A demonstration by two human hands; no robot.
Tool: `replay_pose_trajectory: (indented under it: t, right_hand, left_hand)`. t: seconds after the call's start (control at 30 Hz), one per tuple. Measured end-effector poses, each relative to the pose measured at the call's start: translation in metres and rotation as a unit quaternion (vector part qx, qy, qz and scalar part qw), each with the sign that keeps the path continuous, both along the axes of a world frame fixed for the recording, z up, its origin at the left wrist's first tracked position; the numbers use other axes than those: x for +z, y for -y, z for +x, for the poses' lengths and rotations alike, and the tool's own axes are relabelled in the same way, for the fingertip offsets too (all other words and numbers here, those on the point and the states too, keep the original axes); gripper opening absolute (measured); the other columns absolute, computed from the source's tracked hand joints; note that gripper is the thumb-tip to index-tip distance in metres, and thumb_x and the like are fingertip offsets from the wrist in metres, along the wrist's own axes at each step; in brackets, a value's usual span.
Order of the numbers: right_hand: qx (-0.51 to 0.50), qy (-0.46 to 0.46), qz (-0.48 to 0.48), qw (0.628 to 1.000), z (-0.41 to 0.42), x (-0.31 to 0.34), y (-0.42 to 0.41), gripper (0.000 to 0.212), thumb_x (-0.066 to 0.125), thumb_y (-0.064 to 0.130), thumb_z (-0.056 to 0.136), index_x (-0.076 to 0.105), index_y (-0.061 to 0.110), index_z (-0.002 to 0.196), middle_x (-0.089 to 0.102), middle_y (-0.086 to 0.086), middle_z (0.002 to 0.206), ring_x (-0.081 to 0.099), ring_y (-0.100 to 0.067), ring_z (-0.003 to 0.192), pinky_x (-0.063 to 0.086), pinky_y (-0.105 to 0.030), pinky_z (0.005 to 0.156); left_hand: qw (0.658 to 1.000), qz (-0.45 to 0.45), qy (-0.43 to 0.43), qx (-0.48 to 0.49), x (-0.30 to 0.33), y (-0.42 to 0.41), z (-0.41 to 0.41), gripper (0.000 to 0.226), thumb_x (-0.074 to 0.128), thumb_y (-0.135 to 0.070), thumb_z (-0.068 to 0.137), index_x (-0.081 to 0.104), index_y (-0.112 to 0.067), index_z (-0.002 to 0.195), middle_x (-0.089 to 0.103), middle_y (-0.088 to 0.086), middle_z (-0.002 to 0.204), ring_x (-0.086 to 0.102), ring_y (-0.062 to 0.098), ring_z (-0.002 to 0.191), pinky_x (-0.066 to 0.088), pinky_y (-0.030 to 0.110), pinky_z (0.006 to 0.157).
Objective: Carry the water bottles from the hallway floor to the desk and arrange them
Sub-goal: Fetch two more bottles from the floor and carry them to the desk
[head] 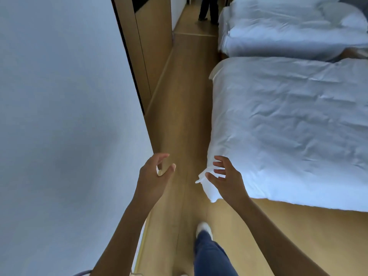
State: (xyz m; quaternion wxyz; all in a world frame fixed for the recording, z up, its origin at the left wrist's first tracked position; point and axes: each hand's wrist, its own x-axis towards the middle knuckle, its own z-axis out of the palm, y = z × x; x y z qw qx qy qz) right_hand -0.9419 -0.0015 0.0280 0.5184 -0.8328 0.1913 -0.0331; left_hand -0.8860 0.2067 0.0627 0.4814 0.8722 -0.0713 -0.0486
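- Left hand [154,172]: raised over the floor [179,116], fingers loosely curled, grasping nothing
- Right hand [227,176]: fingers spread, released, at the bed [288,126] corner
- Bottles: location cannot be told

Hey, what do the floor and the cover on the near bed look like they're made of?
Floor: wood-look planks, tan, matte; seams show, though real wood or laminate is unclear. Near bed cover: white woven fabric, probably cotton, soft and matte; it is creased and wrinkled all over.
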Motion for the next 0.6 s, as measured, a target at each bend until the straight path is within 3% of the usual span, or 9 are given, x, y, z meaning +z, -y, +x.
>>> replay_pose_trajectory:
  t: [0.13,0.2,0.3,0.6]
  right_hand:
    - [0.014,-0.005,0.011,1.0,0.107,-0.013,0.046,0.054,0.073,0.027,0.088,0.047,0.021,0.135,0.053,0.011,0.123,0.055,-0.009,0.108,0.041,0.002,0.068]
    - [0.02,-0.007,0.017,1.0,0.166,-0.014,0.072,0.053,0.072,0.03,0.088,0.047,0.022,0.134,0.053,0.012,0.123,0.055,-0.009,0.109,0.04,0.0,0.073]
    - [0.04,-0.009,0.009,0.999,0.245,-0.01,0.11,0.054,0.071,0.032,0.088,0.047,0.023,0.135,0.052,0.013,0.122,0.055,-0.009,0.109,0.039,-0.002,0.076]
    - [0.049,-0.012,0.016,0.999,0.456,-0.005,0.194,0.054,0.073,0.033,0.087,0.047,0.025,0.135,0.055,0.012,0.118,0.057,-0.009,0.103,0.04,-0.004,0.072]
  left_hand:
    - [1.0,-0.003,-0.001,-0.002,-0.007,0.051,0.107,0.029,0.065,-0.032,0.091,0.058,-0.025,0.119,0.057,-0.016,0.117,0.052,-0.006,0.098,0.034,-0.004,0.074]
    - [1.0,-0.006,0.0,-0.003,-0.005,0.082,0.166,0.034,0.063,-0.033,0.092,0.057,-0.024,0.124,0.057,-0.015,0.123,0.048,-0.003,0.109,0.035,0.008,0.088]
    - [1.0,-0.008,0.002,0.014,0.003,0.124,0.244,0.035,0.062,-0.034,0.092,0.056,-0.024,0.126,0.056,-0.013,0.127,0.046,-0.001,0.113,0.038,0.021,0.095]
    - [0.999,-0.004,-0.02,0.037,0.002,0.185,0.443,0.034,0.063,-0.033,0.092,0.055,-0.028,0.125,0.055,-0.02,0.121,0.047,-0.004,0.112,0.033,0.011,0.088]
